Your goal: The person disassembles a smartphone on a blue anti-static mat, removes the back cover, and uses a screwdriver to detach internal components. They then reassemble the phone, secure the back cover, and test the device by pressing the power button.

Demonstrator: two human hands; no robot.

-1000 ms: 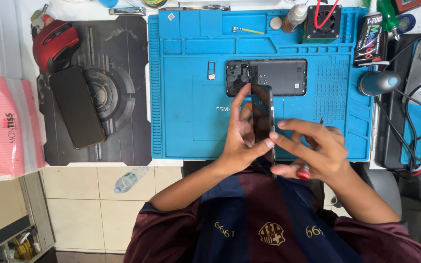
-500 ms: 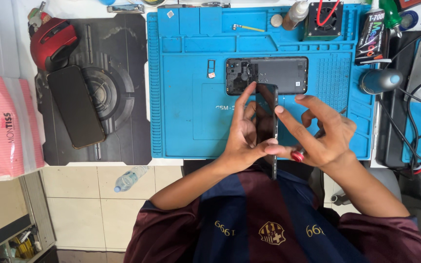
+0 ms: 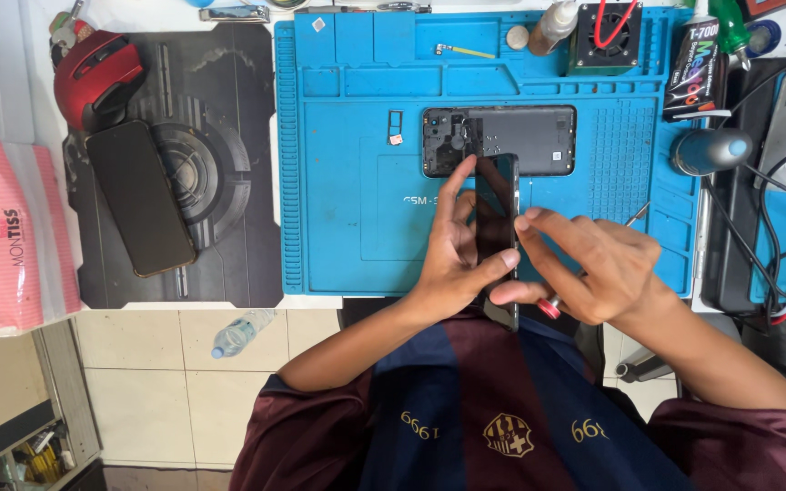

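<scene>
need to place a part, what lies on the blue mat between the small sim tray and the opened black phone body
Head view: between the small sim tray and the opened black phone body, only bare blue silicone mat.

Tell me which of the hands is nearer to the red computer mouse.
Left. The left hand holds the dark phone over the blue mat, on the side toward the red mouse; the right hand sits farther away, beyond the phone.

White workbench (image 3: 38, 82), blue repair mat (image 3: 347, 182), black mat (image 3: 220, 91), pink tissue pack (image 3: 2, 236)
</scene>
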